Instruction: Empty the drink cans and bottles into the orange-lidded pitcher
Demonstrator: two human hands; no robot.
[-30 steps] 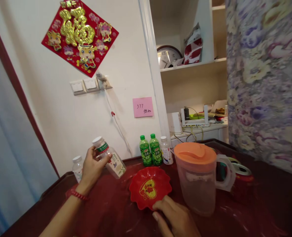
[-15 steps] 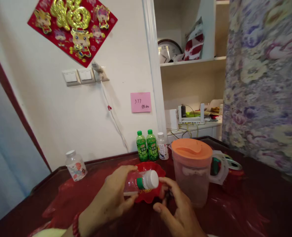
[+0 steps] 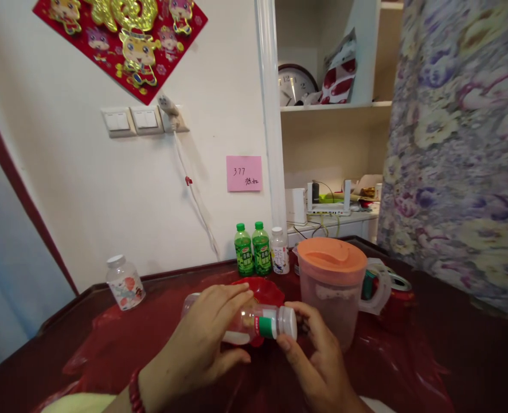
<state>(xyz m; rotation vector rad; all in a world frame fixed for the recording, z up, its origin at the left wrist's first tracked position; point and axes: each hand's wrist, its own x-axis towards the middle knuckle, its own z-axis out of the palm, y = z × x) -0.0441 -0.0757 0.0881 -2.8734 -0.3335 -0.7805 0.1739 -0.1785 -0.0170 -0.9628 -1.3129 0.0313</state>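
A clear plastic bottle with a green and white label lies sideways in front of me, its white cap pointing right. My left hand, with a red bead bracelet at the wrist, is wrapped over the bottle's body from above. My right hand has its thumb and fingers closed around the cap. Behind and partly under the bottle sits a red scalloped dish, half hidden by my left hand and the bottle.
A pitcher with an orange lid stands at the right, a red can behind its handle. Two green bottles and a white-capped bottle line the back edge. Another labelled bottle stands left on the dark red table.
The bottle has turned more lengthwise across the view and its cap has shifted right. My right hand has closed from beside the cap onto it. The view has shifted slightly.
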